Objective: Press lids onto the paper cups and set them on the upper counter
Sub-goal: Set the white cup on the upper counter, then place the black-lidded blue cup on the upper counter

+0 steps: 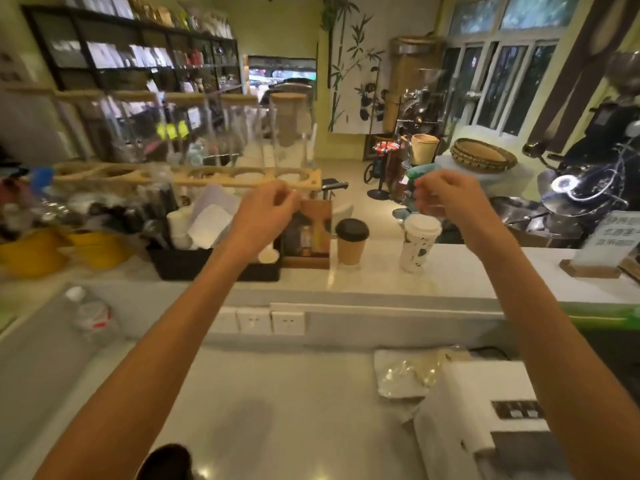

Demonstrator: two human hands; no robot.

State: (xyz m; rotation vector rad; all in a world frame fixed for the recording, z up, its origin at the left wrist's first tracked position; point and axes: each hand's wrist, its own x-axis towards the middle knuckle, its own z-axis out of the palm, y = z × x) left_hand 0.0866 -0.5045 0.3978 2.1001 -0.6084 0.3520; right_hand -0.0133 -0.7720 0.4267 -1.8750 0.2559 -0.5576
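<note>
Two lidded paper cups stand upright on the upper counter [467,268]. A brown cup with a black lid [351,242] is left of a white patterned cup with a white lid [419,244]. My right hand [446,194] hovers just above the white cup, fingers curled, apart from the lid, and nothing shows in it. Raised to the left of the brown cup, my left hand [268,207] has its fingers loosely curled and looks empty. Both hands are blurred by motion.
A black organizer [194,261] with stacked white cups and napkins sits left on the upper counter, next to a wooden holder [310,233]. A sign on a wooden base [602,251] stands at right. The lower counter holds a white machine [485,410], a plastic bag and a water bottle [91,315].
</note>
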